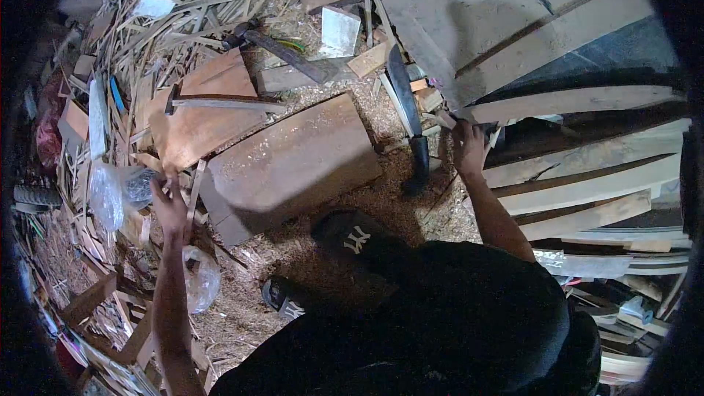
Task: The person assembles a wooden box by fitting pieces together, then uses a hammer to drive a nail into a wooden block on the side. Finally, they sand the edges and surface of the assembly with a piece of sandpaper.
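Note:
My left hand (170,205) is at the left, its fingers stretched out and apart. Its fingertips are at the lower corner of a brown plywood sheet (209,128), beside crumpled clear plastic (108,194). I see nothing clearly gripped in it. On the right, my right hand (468,148) is closed, fingers curled at the end of a small wood piece (445,119) beside the stack of boards. Just left of it lies a machete (402,92) with a black handle. Between my hands, a thick wooden board (297,165) lies on the sawdust.
A hammer (220,103) rests on the plywood, and a dark-headed tool (282,55) lies behind it. Wood offcuts (176,26) pile up at the upper left. Long boards (587,165) are stacked on the right, below large panels (477,22). My sandalled feet (352,238) are in front.

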`<act>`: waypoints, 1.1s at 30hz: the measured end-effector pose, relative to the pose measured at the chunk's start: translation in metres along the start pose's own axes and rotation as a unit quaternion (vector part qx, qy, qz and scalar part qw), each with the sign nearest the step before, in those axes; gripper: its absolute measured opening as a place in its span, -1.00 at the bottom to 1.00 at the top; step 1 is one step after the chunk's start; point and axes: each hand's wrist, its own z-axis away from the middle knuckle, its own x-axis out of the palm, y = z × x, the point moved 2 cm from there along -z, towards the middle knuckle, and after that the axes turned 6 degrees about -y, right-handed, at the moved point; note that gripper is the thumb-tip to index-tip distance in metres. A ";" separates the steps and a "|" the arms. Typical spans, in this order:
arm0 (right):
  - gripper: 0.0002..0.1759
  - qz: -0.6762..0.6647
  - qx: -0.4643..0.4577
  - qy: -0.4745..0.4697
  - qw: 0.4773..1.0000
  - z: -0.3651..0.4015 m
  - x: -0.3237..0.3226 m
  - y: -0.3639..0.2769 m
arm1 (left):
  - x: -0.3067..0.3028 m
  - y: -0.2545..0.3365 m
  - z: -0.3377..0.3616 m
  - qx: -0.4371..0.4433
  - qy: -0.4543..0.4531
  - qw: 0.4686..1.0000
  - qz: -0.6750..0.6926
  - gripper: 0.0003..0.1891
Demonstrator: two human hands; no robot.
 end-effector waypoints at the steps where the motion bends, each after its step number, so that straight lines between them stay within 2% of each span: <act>1: -0.53 -0.001 -0.002 0.000 1.000 -0.001 0.002 0.007 | 0.003 0.001 -0.011 0.009 0.058 0.995 0.086 -0.67; 2: -0.52 0.000 -0.033 0.006 0.999 -0.003 0.004 0.013 | 0.003 0.001 -0.020 0.018 0.116 0.978 0.170 -0.67; 3: -0.52 -0.001 -0.065 0.011 0.998 -0.005 0.006 0.014 | 0.002 0.001 -0.029 -0.064 0.119 0.961 0.242 -0.72; 4: -0.52 -0.007 -0.073 0.009 0.997 -0.005 -0.005 0.004 | 0.001 -0.015 -0.037 -0.069 0.126 0.961 0.237 -0.72; 6: -0.52 -0.117 -0.100 0.043 0.987 -0.002 -0.026 -0.021 | -0.011 -0.049 -0.052 -0.173 -0.038 0.966 0.186 -0.56; 8: -0.52 -0.212 -0.117 0.041 0.969 -0.010 -0.013 -0.024 | -0.004 0.013 -0.043 -0.108 0.034 0.947 0.302 -0.74; 9: -0.56 -0.197 -0.055 -0.007 0.979 -0.015 -0.027 -0.043 | 0.004 -0.004 -0.051 -0.126 0.048 0.958 0.252 -0.72; 10: -0.59 -0.172 -0.096 0.079 0.977 -0.016 -0.014 -0.041 | 0.016 -0.022 -0.058 -0.144 0.058 0.967 0.203 -0.70; 12: -0.59 -0.307 -0.048 0.017 0.950 -0.027 -0.027 -0.069 | 0.018 -0.018 -0.067 -0.206 0.006 0.947 0.244 -0.70; 13: -0.59 -0.312 -0.053 0.017 0.948 -0.032 -0.039 -0.089 | 0.012 -0.009 -0.067 -0.207 0.013 0.948 0.242 -0.70; 15: -0.57 -0.401 -0.019 -0.002 0.916 -0.038 -0.060 -0.125 | 0.002 0.020 -0.065 -0.249 -0.091 0.833 0.486 -0.70; 16: -0.57 -0.404 -0.024 -0.002 0.914 -0.042 -0.065 -0.134 | -0.001 0.030 -0.065 -0.248 -0.085 0.834 0.485 -0.70; 18: -0.62 -0.409 0.008 -0.121 0.904 -0.048 -0.065 -0.149 | 0.000 0.051 -0.064 -0.297 -0.147 0.719 0.611 -0.67; 19: -0.66 -0.407 -0.075 -0.074 0.907 -0.050 -0.066 -0.160 | -0.003 0.066 -0.063 -0.245 -0.197 0.721 0.618 -0.62; 20: -0.66 -0.410 -0.079 -0.075 0.906 -0.049 -0.067 -0.168 | -0.005 0.079 -0.062 -0.244 -0.193 0.722 0.617 -0.62; 22: -0.67 -0.410 -0.130 -0.065 0.900 -0.044 -0.078 -0.186 | -0.013 0.090 -0.063 -0.228 -0.027 0.849 0.475 -0.59; 23: -0.67 -0.389 -0.125 -0.079 0.909 -0.044 -0.079 -0.188 | -0.010 0.088 -0.070 -0.176 0.019 0.869 0.462 -0.57; 26: -0.66 -0.405 -0.117 -0.100 0.901 -0.042 -0.076 -0.193 | -0.036 0.131 -0.068 -0.132 0.065 0.902 0.405 -0.57; 27: -0.66 -0.406 -0.119 -0.102 0.900 -0.042 -0.074 -0.194 | -0.039 0.137 -0.069 -0.100 0.106 0.903 0.405 -0.61; 28: -0.66 -0.416 -0.104 -0.110 0.897 -0.041 -0.072 -0.195 | -0.047 0.151 -0.065 -0.101 0.108 0.903 0.404 -0.61; 29: -0.65 -0.425 -0.087 -0.117 0.893 -0.041 -0.069 -0.195 | -0.062 0.168 -0.059 -0.025 0.156 0.946 0.283 -0.63; 30: -0.65 -0.426 -0.087 -0.119 0.893 -0.041 -0.064 -0.192 | -0.075 0.186 -0.051 0.051 0.199 0.966 0.155 -0.64; 33: -0.65 -0.406 -0.115 -0.108 0.900 -0.042 -0.049 -0.192 | -0.094 0.193 -0.042 0.051 0.238 0.960 0.136 -0.66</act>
